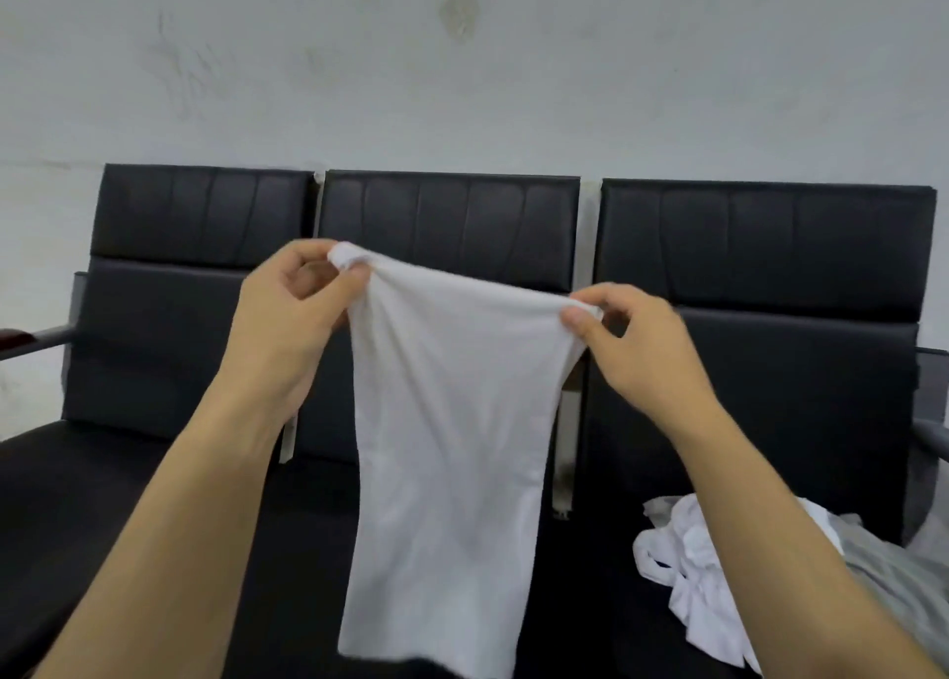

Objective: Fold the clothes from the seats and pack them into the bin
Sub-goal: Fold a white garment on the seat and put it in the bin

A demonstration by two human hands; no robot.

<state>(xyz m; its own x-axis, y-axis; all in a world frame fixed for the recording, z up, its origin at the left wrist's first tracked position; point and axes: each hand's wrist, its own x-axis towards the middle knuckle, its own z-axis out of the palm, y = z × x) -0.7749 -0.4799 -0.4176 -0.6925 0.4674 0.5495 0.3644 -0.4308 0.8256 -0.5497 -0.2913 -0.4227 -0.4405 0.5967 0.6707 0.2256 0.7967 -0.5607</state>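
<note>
- Forearms rise from the lower corners of the frame toward its middle, both bare
- Left hand (287, 314), at centre left, has thumb and curled fingers pinched on the upper left corner of a white garment (452, 452), the cloth bunched into a small knob above the fingertips
- Right hand (637, 350), at centre right and slightly lower, pinches the upper right corner of the same garment between thumb and forefinger, the other fingers curled behind
- White garment hangs in the air between the two hands, its top edge sagging a little from left to right, its body falling straight down the middle of the frame to a lower hem near the bottom edge
- Pile of clothes (719, 581) lies on the right-hand seat in the lower right, crumpled white pieces with a grey one (898, 586) beside them, partly hidden by the right forearm
- Row of black seats (452, 221) with three padded backs runs across the middle of the frame behind the garment
- Pale wall (462, 62) with faint stains fills the upper part of the frame
</note>
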